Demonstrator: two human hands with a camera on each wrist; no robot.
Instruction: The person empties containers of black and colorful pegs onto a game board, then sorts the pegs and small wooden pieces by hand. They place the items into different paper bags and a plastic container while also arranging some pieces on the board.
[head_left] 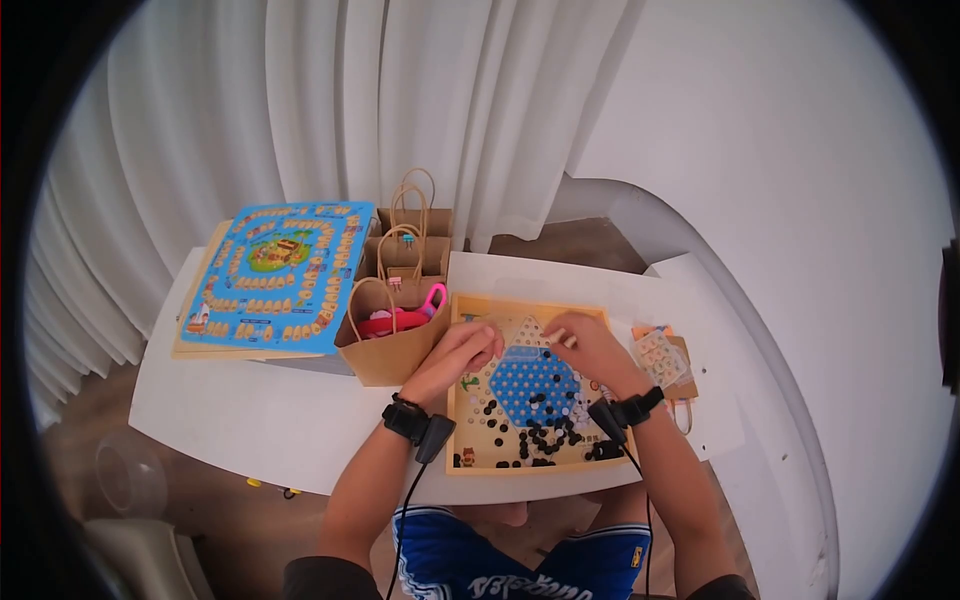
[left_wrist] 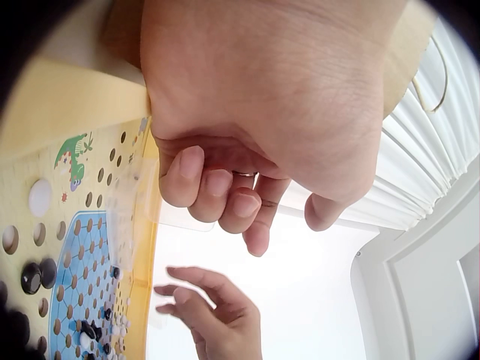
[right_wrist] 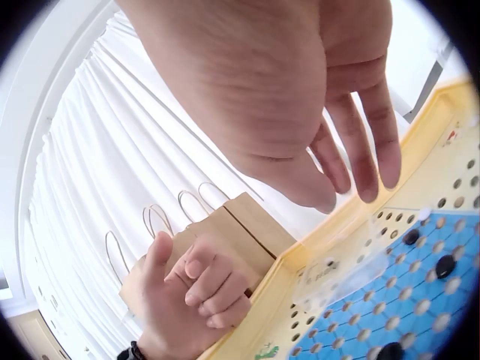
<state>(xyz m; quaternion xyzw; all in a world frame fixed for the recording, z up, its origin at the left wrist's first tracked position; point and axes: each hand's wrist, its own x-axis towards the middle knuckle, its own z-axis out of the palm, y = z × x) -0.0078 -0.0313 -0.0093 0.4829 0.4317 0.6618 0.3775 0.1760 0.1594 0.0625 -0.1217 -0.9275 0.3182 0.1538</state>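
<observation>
Above the upper left of the wooden game tray (head_left: 450, 400) hangs the left hand (head_left: 468, 352), its fingers loosely curled and no object visible in them. In the left wrist view the left hand (left_wrist: 262, 127) has its thumb apart from the fingers. The right hand (head_left: 590, 350) hovers over the tray's upper right; seen from the right wrist, the right hand (right_wrist: 300, 97) has spread, slightly bent fingers holding nothing visible. Between the hands, a clear plastic piece (right_wrist: 341, 274) lies on the blue hexagonal grid (head_left: 530, 385). Black pieces (head_left: 540, 440) and white ones lie scattered on the board.
Left of the tray stand brown paper bags (head_left: 395, 350), one holding a pink item (head_left: 435, 300). A blue game board (head_left: 280, 270) lies farther left on the white table (head_left: 250, 410). Small packets (head_left: 660, 355) lie right of the tray. White curtains (head_left: 420, 90) hang behind.
</observation>
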